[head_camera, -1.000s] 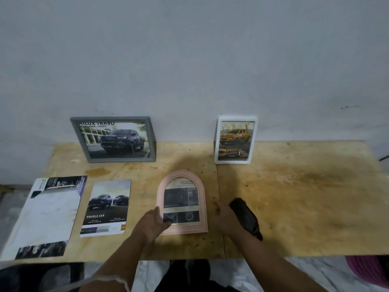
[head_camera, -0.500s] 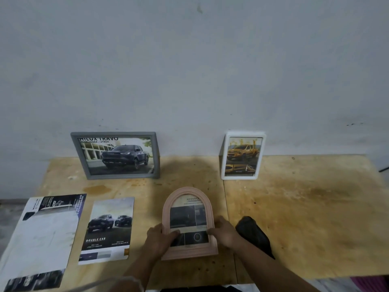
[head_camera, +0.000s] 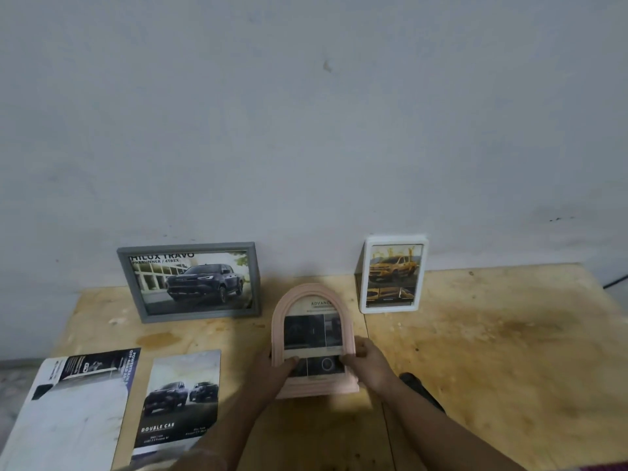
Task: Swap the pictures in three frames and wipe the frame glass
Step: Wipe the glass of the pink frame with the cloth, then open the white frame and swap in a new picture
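A pink arched frame with a dark picture in it is held up off the wooden table, tilted toward me. My left hand grips its lower left side, thumb on the glass. My right hand grips its lower right side. A grey frame with a dark pickup picture leans on the wall at the back left. A white frame with a yellow pickup picture stands at the back right.
Two loose prints lie on the table's left part: a "Double Cab" sheet and a larger white and dark sheet at the left edge. A black cloth lies just behind my right forearm. The wall closes off the back.
Both hands took hold of the pink frame, which lay flat on the table, and lifted it upright and farther back. My right hand left the black cloth on the table.
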`<action>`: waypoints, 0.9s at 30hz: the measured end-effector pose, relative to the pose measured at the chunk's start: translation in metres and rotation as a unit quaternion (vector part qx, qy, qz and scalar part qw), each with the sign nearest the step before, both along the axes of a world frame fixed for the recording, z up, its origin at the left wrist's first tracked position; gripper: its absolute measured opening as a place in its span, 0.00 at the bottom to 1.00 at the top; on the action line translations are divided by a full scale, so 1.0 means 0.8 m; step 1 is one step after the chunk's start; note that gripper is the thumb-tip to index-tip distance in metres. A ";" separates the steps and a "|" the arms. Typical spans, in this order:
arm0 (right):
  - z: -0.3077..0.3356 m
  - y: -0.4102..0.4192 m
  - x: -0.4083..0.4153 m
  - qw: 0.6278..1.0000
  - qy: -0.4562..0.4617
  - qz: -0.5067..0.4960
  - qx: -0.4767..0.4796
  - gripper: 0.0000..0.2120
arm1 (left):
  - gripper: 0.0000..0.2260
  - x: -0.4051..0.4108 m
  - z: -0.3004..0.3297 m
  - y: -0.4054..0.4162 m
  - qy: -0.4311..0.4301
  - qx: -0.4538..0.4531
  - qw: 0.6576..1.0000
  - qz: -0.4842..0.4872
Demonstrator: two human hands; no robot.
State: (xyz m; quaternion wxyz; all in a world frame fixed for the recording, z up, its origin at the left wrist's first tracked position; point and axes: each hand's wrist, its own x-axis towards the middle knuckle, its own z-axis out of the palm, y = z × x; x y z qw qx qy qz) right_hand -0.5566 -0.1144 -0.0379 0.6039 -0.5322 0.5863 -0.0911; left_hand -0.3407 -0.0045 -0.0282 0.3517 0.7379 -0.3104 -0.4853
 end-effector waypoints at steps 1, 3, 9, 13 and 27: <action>0.006 -0.009 0.006 1.000 -0.004 -0.010 -0.012 0.23 | 0.10 0.003 0.009 -0.012 -0.013 -0.020 1.000 0.007; 0.018 -0.027 0.020 0.999 -0.013 -0.032 -0.031 0.24 | 0.13 0.012 0.020 -0.035 -0.032 -0.054 0.998 0.022; 0.031 -0.076 0.054 0.994 -0.035 -0.081 -0.070 0.26 | 0.26 0.034 0.039 -0.087 0.004 -0.067 0.997 -0.025; 0.030 -0.090 0.065 0.993 -0.037 -0.085 -0.065 0.27 | 0.29 0.041 0.034 -0.107 0.036 -0.071 0.997 -0.004; -0.008 -0.084 0.069 0.995 -0.056 -0.064 -0.053 0.42 | 0.39 0.022 -0.027 -0.119 0.015 -0.037 0.992 0.118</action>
